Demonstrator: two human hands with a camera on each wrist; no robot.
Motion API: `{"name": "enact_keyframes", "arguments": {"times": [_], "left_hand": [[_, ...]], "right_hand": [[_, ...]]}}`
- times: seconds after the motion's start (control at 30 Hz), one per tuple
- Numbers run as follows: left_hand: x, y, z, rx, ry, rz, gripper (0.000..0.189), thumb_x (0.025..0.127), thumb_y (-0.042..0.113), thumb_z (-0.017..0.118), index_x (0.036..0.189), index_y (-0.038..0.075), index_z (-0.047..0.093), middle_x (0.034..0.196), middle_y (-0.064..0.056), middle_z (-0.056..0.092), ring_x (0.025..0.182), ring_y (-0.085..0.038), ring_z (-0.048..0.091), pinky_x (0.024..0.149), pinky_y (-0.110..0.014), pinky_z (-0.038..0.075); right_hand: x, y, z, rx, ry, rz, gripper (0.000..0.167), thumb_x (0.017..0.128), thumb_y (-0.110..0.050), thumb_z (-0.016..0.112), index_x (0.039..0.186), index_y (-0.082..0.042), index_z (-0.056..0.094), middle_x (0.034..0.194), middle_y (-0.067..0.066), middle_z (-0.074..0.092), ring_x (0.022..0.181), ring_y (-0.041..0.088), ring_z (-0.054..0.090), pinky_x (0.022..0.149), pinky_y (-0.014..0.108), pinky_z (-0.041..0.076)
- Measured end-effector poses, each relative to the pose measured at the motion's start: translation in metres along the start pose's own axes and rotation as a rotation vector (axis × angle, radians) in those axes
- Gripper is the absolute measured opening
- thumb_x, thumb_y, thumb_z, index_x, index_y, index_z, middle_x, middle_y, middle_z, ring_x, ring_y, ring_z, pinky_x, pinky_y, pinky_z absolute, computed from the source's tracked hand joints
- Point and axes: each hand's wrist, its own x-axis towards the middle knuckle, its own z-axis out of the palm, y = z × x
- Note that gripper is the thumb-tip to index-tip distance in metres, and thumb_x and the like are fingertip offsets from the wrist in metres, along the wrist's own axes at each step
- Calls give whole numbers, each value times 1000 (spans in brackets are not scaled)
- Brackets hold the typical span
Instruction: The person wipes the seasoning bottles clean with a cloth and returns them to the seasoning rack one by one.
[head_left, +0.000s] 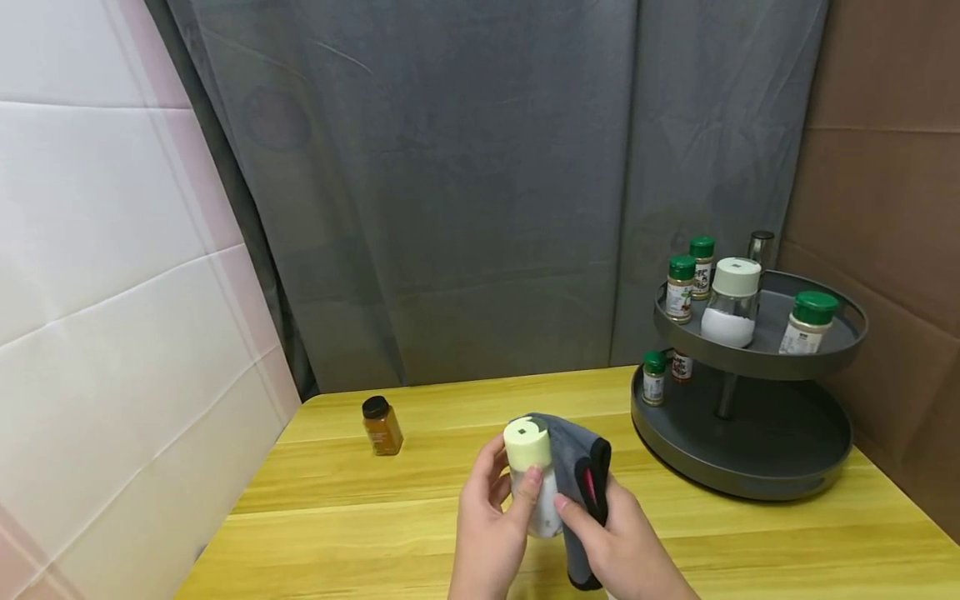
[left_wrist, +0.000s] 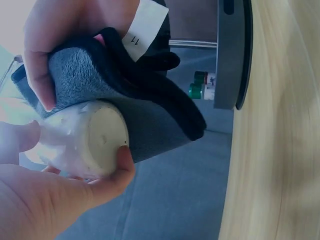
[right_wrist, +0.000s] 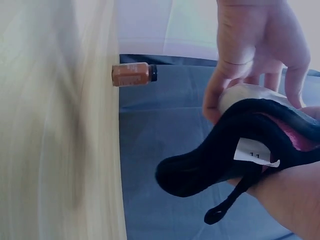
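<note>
In the head view my left hand (head_left: 489, 521) grips a clear jar (head_left: 528, 447) with a pale cream-green lid and white contents. The jar stands nearly upright above the table, and its round base (left_wrist: 107, 140) shows in the left wrist view. My right hand (head_left: 628, 542) pinches a folded grey cloth (head_left: 572, 450) with black edging and a pink inner side. The cloth lies against the jar's right side and reaches up to the lid. A white tag (right_wrist: 252, 151) marked 11 hangs from the cloth in the right wrist view.
On the left of the wooden table (head_left: 315, 525) stands a brown spice bottle (head_left: 383, 429) with a black cap. A dark two-tier turntable (head_left: 742, 483) at the right carries several green-capped spice bottles and another white-lidded jar (head_left: 731, 304). A grey curtain (head_left: 465, 208) hangs behind.
</note>
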Motion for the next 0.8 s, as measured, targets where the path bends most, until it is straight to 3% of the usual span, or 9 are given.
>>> {"name": "enact_keyframes", "arguments": {"times": [0.2,0.33,0.47,0.63,0.8], "left_hand": [[0,-1,1,30,-29,16,54,101,30,75,148,10,57,143,-14,65,127,-28,65,110,-57,51],[-1,-2,2,54,-40,14,52,100,32,75,147,16,61,144,-10,63,124,-26,63,106,-55,52],[-1,-2,2,36,-26,17,53,100,30,76,149,16,61,148,-12,59,120,-26,65,98,-44,56],[-1,0,2,-26,29,-2,54,100,27,76,149,13,59,147,-13,59,122,-26,64,97,-45,58],[1,1,2,-81,65,-5,48,101,19,73,147,12,59,145,-13,60,121,-26,65,100,-42,54]], "right_hand": [[0,-8,0,-11,96,-1,53,105,-30,67,147,-2,52,144,18,64,124,28,66,99,55,57],[-4,-14,3,25,121,-22,57,104,-29,67,152,-7,47,152,17,58,134,32,60,107,61,52],[-6,-12,7,38,82,-52,64,105,-33,67,156,-9,39,159,18,50,142,37,54,109,67,49],[-2,-5,6,-18,-7,-35,69,106,-41,65,158,-6,38,160,21,49,140,38,56,108,67,50],[1,2,1,-69,-96,-12,67,106,-26,63,159,2,35,158,24,50,139,36,56,114,67,45]]}}
